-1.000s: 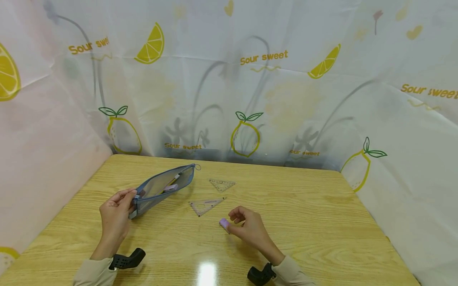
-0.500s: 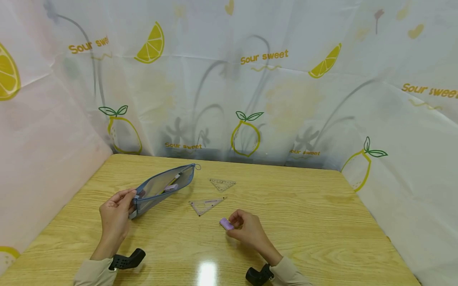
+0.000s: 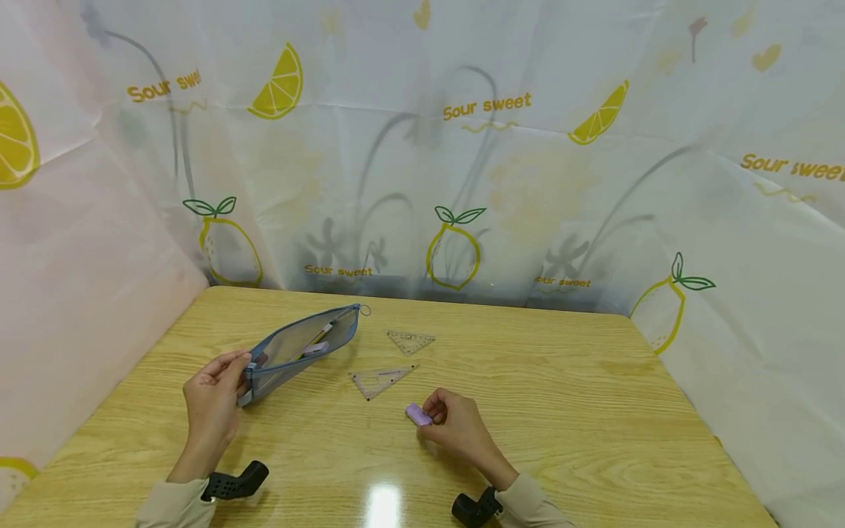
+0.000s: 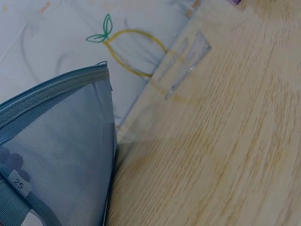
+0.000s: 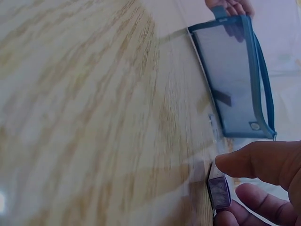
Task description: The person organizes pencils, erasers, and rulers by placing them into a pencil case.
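Note:
My left hand grips the near end of a blue-grey mesh pencil case, whose zip top gapes. Inside it lie a yellow pencil and a small purple block. Its mesh side fills the lower left of the left wrist view. My right hand pinches a small purple eraser at the table, thumb on one side and fingers on the other. In the right wrist view the eraser shows a pale end face beside the thumb.
Two clear set squares lie on the wooden table: a larger set square between the hands and a smaller set square behind it. A lemon-print cloth hangs along the back and sides.
My right hand has shifted slightly nearer to me, and its fingers have closed in on the eraser. My left hand and the pencil case stay in place.

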The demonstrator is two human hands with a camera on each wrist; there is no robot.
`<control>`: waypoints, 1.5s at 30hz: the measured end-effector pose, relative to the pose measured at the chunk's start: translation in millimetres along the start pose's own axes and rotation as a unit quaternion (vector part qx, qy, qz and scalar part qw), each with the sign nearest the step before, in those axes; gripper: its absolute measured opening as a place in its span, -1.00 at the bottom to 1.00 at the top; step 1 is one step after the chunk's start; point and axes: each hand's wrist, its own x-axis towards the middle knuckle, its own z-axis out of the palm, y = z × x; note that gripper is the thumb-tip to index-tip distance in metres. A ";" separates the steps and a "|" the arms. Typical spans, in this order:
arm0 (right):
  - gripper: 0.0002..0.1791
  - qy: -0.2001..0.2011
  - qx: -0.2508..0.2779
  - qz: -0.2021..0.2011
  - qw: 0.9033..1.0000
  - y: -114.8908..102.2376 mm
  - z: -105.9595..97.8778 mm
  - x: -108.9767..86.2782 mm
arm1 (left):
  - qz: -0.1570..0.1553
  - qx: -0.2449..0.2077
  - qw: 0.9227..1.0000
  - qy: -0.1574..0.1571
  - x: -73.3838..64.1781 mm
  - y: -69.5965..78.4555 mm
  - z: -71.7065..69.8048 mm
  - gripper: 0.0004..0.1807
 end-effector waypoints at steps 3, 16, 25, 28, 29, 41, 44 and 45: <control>-0.74 0.004 -0.009 -0.001 1.000 0.9 1.9 1.0 | -0.003 -0.003 1.000 0.000 0.1 -0.2 -0.8 -0.94; -0.74 0.014 -0.033 -0.009 0.999 0.3 3.4 1.9 | -0.003 -0.007 1.000 0.001 0.6 -1.8 -1.1 -0.93; -0.76 0.013 -0.018 -0.007 1.000 2.4 1.7 3.1 | -0.005 -0.003 1.000 0.004 -0.6 -1.7 -1.1 -0.92; -0.77 0.011 -0.013 -0.002 1.000 2.3 1.0 3.9 | -0.003 -0.003 1.000 0.002 -0.7 -2.1 -1.2 -0.92; -0.77 0.011 -0.011 0.000 1.000 2.2 1.0 4.1 | -0.002 -0.001 1.000 0.001 -0.7 -2.2 -1.3 -0.92; -0.78 0.024 0.016 0.004 1.000 -5.9 -1.5 3.4 | -0.003 0.008 1.000 -0.010 0.8 -2.0 -3.1 -0.93; -0.79 0.030 0.020 0.001 0.999 -9.0 -3.1 3.4 | 0.001 0.013 1.000 -0.017 1.1 -1.9 -3.2 -0.92; -0.80 0.032 0.021 -0.001 0.999 -9.9 -3.6 3.3 | 0.002 0.015 1.000 -0.019 1.0 -2.0 -3.2 -0.91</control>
